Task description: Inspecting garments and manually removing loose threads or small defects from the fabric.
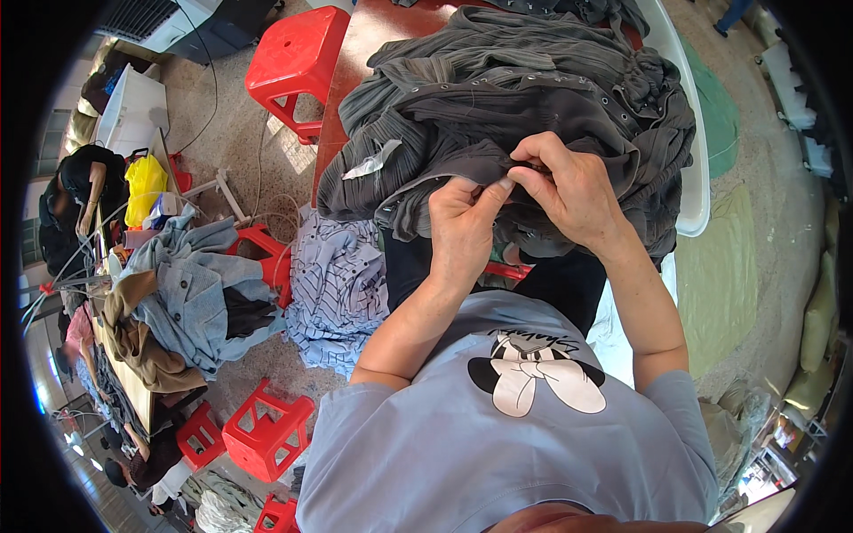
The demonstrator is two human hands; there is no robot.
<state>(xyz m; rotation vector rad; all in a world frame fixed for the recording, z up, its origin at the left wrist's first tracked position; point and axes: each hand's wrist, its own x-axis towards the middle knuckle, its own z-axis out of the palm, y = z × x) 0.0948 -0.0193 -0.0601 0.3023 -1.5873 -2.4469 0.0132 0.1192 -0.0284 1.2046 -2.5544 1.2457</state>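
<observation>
A heap of dark grey ribbed garments lies before me, with a row of metal eyelets or snaps along one dark band. My left hand pinches the edge of the dark cloth between thumb and finger. Close beside it, my right hand is closed too, thumb and index finger pinching the same dark garment edge. The fingertips of both hands nearly meet. Whether something small sits between them is hidden. A white label shows on the cloth to the left of my hands.
A white plastic tub rims the heap's right side. Red stools stand at the left. Striped blue shirts are piled below the table. Further left, coats cover a bench where other people work.
</observation>
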